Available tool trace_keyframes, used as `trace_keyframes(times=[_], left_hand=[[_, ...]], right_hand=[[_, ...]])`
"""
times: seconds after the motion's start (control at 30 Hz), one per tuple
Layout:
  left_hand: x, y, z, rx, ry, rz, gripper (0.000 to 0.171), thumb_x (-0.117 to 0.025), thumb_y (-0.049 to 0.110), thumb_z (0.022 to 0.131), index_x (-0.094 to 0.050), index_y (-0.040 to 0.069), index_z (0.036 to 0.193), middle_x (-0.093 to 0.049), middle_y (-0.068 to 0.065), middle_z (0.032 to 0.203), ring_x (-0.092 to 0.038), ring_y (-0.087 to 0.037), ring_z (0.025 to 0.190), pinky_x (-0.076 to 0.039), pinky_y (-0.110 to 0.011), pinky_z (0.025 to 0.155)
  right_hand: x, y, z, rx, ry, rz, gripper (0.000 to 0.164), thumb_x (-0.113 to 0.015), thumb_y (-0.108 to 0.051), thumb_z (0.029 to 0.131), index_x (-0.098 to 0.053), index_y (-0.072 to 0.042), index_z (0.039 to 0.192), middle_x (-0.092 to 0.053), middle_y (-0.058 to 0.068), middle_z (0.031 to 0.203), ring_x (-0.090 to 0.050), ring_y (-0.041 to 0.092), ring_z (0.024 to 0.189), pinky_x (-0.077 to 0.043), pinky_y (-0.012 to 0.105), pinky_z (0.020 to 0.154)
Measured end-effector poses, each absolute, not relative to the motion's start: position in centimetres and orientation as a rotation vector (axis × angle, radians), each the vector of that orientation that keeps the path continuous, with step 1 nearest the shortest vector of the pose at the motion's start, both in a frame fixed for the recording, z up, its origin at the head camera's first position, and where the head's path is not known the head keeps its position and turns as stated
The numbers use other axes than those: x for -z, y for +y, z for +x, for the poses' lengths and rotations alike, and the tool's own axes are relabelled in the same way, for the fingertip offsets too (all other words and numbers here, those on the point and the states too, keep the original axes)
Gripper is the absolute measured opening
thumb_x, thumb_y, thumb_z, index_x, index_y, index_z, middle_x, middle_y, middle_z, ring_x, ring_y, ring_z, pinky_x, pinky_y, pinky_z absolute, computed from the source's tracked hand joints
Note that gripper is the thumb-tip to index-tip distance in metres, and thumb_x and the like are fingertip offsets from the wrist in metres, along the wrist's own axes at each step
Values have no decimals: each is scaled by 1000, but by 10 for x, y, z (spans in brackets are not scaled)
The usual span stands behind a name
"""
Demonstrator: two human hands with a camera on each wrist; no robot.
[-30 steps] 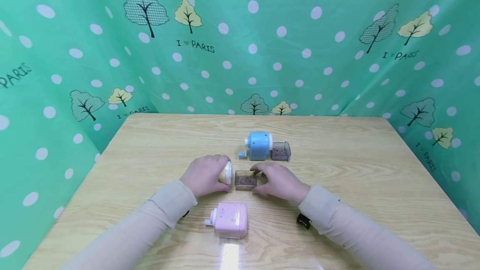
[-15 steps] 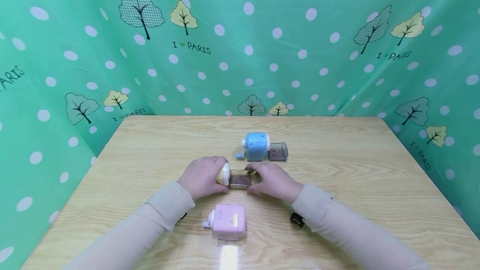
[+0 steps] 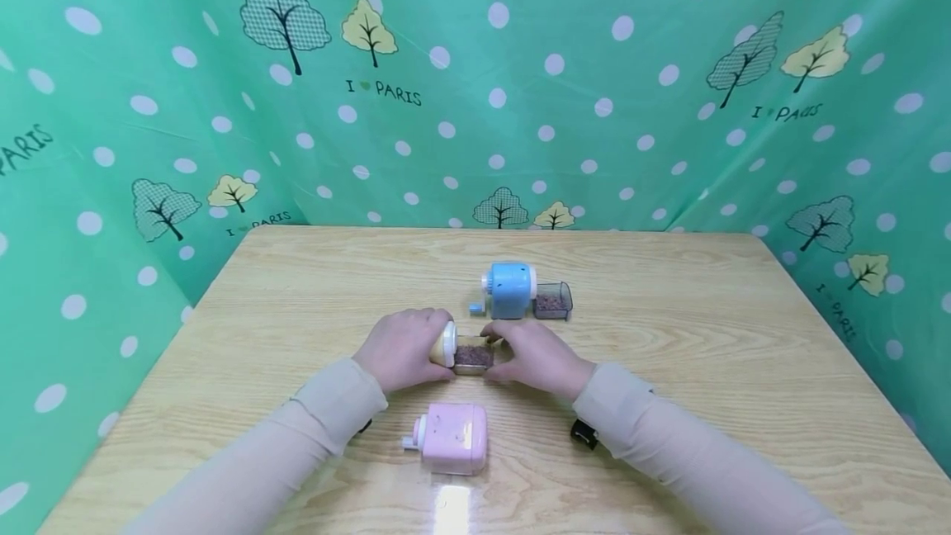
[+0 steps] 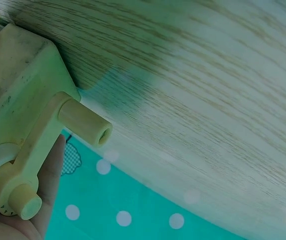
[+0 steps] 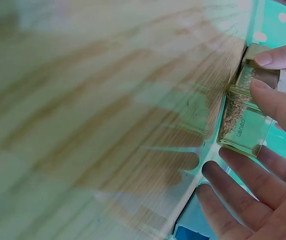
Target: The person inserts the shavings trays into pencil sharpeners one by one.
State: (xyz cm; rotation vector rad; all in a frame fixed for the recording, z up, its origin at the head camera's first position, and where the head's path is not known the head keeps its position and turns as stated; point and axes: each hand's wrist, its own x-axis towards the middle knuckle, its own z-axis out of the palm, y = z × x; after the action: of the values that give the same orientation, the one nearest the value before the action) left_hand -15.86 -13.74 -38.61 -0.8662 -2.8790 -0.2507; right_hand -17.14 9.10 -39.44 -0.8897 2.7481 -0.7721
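My left hand [image 3: 404,349] grips a cream-yellow crank pencil sharpener [image 3: 447,345], its white-rimmed end facing right. In the left wrist view its crank handle [image 4: 85,122] sticks out over the wooden table. My right hand [image 3: 541,356] holds a clear shavings drawer [image 3: 473,357] with dark pencil shavings in it. The drawer's left end is right at the sharpener's white rim, partly out of sight inside or behind it. From the right wrist, the thumb [image 5: 278,102] lies on one side of the drawer and fingertips touch its outer end.
Behind the hands stands a blue crank sharpener [image 3: 510,291], with a second shavings drawer [image 3: 553,303] at its right side holding shavings. Nearer the front is a pink sharpener [image 3: 455,438], crank pointing left. A green dotted cloth [image 3: 475,106] hangs beyond the wooden table's far edge [image 3: 371,228].
My right hand has slid the drawer left, closing the gap to the cream-yellow sharpener. My left hand keeps its grip on the sharpener. The other sharpeners stay put.
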Motion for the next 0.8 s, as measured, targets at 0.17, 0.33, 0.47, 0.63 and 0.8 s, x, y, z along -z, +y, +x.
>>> trace_keyframes(times=[0.17,0.33,0.47,0.63,0.8], left_hand=[[385,-137,-158,245,-2892,-860,57,-85,45,66,-60,11,104,-62,1,82,-57,-15,69,-53,-36,60],[386,-136,-158,250,-2891,-851,57,-85,46,66,-60,11,104,-62,2,82,-56,-14,68,-52,-36,60],[387,-136,-158,251,-2886,-852,58,-85,45,65,-60,11,104,-62,1,82,-56,-15,69,-52,-36,60],[387,-136,-158,243,-2882,-856,57,-86,45,65,-59,11,103,-62,1,82,-56,-15,69,-53,-36,59],[386,-136,-158,241,-2876,-854,57,-86,46,65,-59,11,103,-61,2,81,-55,-14,67,-52,-35,59]], right_hand=[[393,89,-170,755,2754,-892,59,-83,-32,76,-68,-4,125,-72,11,120,-66,27,110,-52,42,96],[394,87,-170,757,2751,-897,58,-82,-32,76,-68,-4,125,-72,11,120,-67,27,109,-53,41,95],[395,87,-170,767,2748,-888,58,-82,-31,76,-68,-4,125,-72,11,120,-66,28,110,-52,42,96],[395,86,-171,769,2745,-873,59,-82,-31,76,-67,-4,126,-72,11,121,-66,28,112,-52,42,98],[396,85,-170,783,2743,-884,61,-83,-33,75,-67,-4,126,-72,12,122,-66,27,112,-52,42,98]])
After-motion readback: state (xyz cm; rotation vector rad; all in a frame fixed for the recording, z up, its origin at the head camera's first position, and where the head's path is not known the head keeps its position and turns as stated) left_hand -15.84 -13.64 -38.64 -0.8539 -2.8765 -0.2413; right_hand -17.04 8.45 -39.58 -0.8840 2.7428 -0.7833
